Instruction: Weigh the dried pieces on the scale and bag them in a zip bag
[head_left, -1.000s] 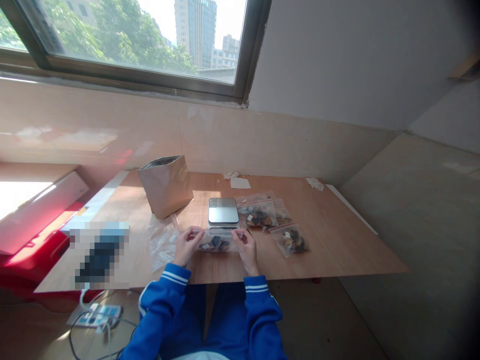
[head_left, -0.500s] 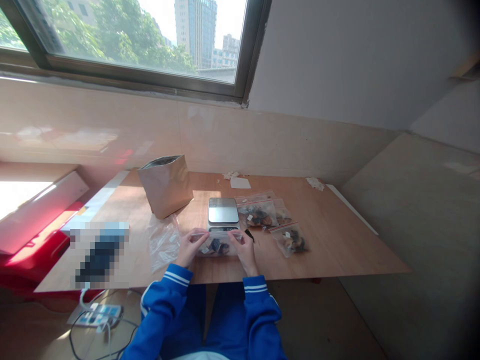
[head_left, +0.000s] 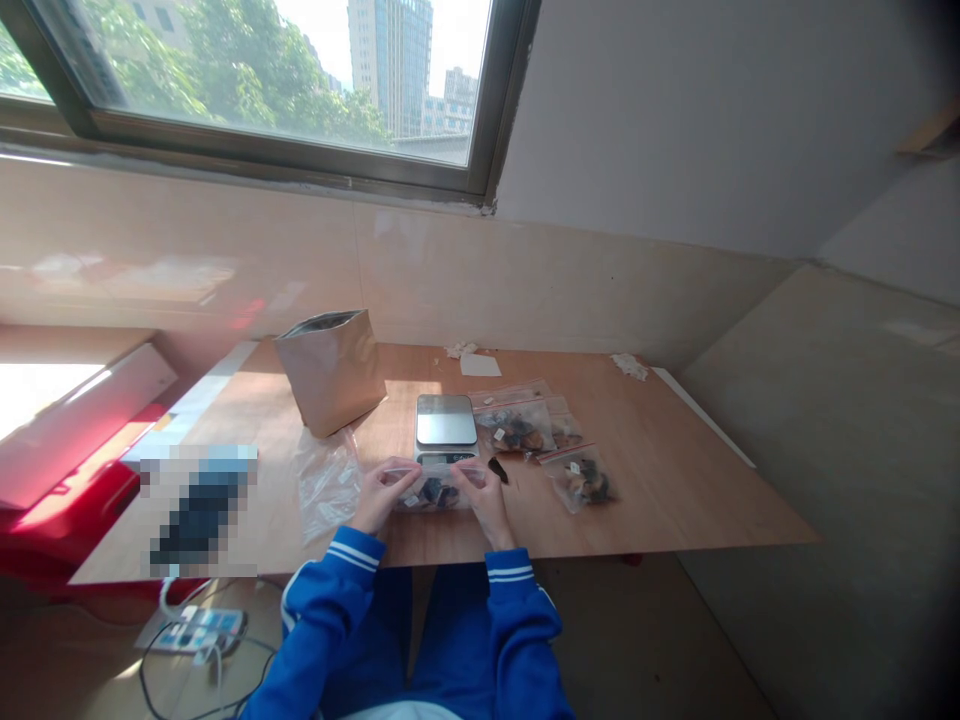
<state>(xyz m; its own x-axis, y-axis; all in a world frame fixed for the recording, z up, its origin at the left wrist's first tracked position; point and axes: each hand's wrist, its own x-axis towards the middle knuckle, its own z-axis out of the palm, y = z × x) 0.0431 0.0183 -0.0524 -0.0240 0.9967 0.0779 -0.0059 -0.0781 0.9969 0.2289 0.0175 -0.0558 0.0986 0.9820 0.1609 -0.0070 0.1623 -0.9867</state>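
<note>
A clear zip bag [head_left: 435,494] with dark dried pieces inside lies at the front of the table, near its edge. My left hand [head_left: 384,492] pinches the left part of the bag's top edge. On the same edge, further right, my right hand [head_left: 484,492] is closed in a pinch. Just beyond the bag stands a digital kitchen scale [head_left: 446,420] with a bare metal plate. A small dark piece [head_left: 498,470] lies on the wood beside my right hand. Left of my left hand are flat, clear plastic bags [head_left: 327,485].
Filled zip bags [head_left: 517,428] overlap right of the scale, and another filled bag [head_left: 581,482] lies nearer. A brown foil-lined pouch [head_left: 334,375] stands open at back left. White paper [head_left: 480,365] is behind; a power strip [head_left: 199,630] with cables is below left.
My right hand has slid a little left along the bag's top edge, closer to my left hand. The small dark piece beside it shows more fully.
</note>
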